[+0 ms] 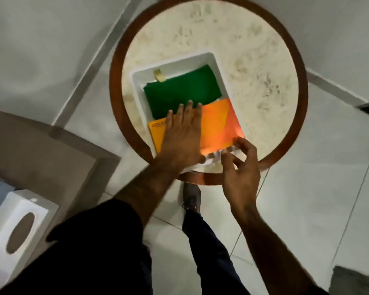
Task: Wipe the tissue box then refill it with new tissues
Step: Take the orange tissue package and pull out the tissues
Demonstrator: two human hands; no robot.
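Observation:
An orange and yellow tissue pack (pixel 219 126) lies on the near end of a white open box (pixel 136 81) on the round table. A folded green cloth (pixel 183 90) rests inside the box at its far end. My left hand (pixel 181 137) presses flat on the pack's left half, fingers spread and tips reaching the cloth. My right hand (pixel 241 167) pinches the pack's crimped white near-right edge between thumb and fingers. A white tissue box cover (pixel 15 226) with an oval slot stands at the lower left, away from both hands.
The round table (pixel 254 71) has a pale stone top and a brown wooden rim. A piece of yellowish tape (pixel 160 76) sticks to the box's far wall. My shoe (pixel 192 196) and dark trouser legs stand on the tiled floor below the table.

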